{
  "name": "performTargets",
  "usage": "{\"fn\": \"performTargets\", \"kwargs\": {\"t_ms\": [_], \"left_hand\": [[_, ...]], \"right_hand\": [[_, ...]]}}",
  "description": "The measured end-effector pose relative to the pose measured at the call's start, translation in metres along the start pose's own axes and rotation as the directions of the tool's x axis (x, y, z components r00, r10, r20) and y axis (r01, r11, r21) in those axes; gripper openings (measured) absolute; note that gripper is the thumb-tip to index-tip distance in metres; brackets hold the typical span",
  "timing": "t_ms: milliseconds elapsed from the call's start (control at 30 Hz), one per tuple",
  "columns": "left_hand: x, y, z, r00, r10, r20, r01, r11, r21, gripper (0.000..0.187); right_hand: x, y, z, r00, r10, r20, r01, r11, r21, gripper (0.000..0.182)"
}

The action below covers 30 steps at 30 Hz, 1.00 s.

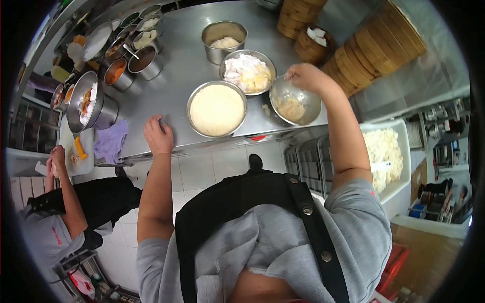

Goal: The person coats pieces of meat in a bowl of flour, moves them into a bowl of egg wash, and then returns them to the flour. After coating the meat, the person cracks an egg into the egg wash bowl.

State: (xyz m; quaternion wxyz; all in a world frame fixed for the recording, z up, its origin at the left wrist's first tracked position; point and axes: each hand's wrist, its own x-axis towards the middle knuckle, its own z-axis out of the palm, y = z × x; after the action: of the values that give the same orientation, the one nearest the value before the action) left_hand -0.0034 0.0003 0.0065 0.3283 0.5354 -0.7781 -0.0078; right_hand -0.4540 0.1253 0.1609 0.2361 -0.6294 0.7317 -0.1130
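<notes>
My right hand hangs over the rim of a steel mixing bowl, its fingers pinched together; whatever they hold, if anything, is hidden. A pale, wet mixture lies at the bottom of that bowl. Near the table's front edge, my left hand rests on the steel top with curled fingers, a dark spot showing between thumb and forefinger. Between the hands stands a round pan filled with pale yellow crumbs or grains. Behind it, another steel bowl contains white pieces with some yellow.
A deep pot with dough-like stuff stands farther back. Bamboo steamers are stacked at right. Left are sauce pots, a large bowl and a purple cloth. A co-worker works at far left. A white tub sits beside my right arm.
</notes>
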Motion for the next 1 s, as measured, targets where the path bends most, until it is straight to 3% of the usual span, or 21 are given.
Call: {"fn": "performTargets", "kwargs": {"t_ms": [100,233,333,433,533,633,733,833,933,1000], "left_hand": [[-0.002,-0.002,0.002,0.998,0.044,-0.045,-0.044,0.999,0.015,0.032],[-0.004,-0.001,0.0,0.998,0.045,-0.033,-0.044,0.999,0.021,0.031],[-0.003,0.001,0.0,0.998,0.04,-0.057,-0.038,0.999,0.038,0.03],[0.0,0.003,-0.001,0.996,0.043,-0.082,-0.038,0.998,0.058,0.028],[0.0,0.001,0.001,0.997,0.024,-0.076,-0.018,0.997,0.074,0.025],[-0.002,0.002,0.003,0.998,-0.008,-0.061,0.013,0.997,0.075,0.022],[-0.002,0.001,0.002,0.998,-0.04,-0.052,0.043,0.996,0.073,0.02],[-0.001,0.003,0.002,0.997,-0.046,-0.056,0.049,0.997,0.059,0.016],[-0.002,0.0,0.003,0.997,-0.062,-0.055,0.065,0.996,0.06,0.014],[-0.003,-0.001,0.006,0.994,-0.079,-0.073,0.082,0.995,0.048,0.013]], "right_hand": [[-0.032,0.0,0.035,0.981,0.143,0.128,-0.11,0.965,-0.238,0.045],[-0.041,0.009,0.075,0.972,0.211,0.106,-0.162,0.921,-0.353,0.062],[-0.041,0.012,0.081,0.981,0.183,0.068,-0.154,0.939,-0.307,0.062],[-0.033,0.012,0.071,0.953,0.265,0.145,-0.225,0.943,-0.245,0.057],[-0.025,0.025,0.072,0.965,0.231,0.124,-0.2,0.954,-0.222,0.06],[-0.019,0.047,0.082,0.995,0.084,0.059,-0.074,0.985,-0.154,0.057],[0.002,0.066,0.096,0.989,0.106,0.101,-0.129,0.96,0.25,0.055],[0.003,0.049,0.093,0.983,0.15,0.104,-0.146,0.988,-0.044,0.048],[0.015,0.05,0.094,0.96,0.173,0.221,-0.187,0.981,0.044,0.042],[0.012,0.049,0.089,0.964,0.154,0.216,-0.178,0.979,0.095,0.042]]}}
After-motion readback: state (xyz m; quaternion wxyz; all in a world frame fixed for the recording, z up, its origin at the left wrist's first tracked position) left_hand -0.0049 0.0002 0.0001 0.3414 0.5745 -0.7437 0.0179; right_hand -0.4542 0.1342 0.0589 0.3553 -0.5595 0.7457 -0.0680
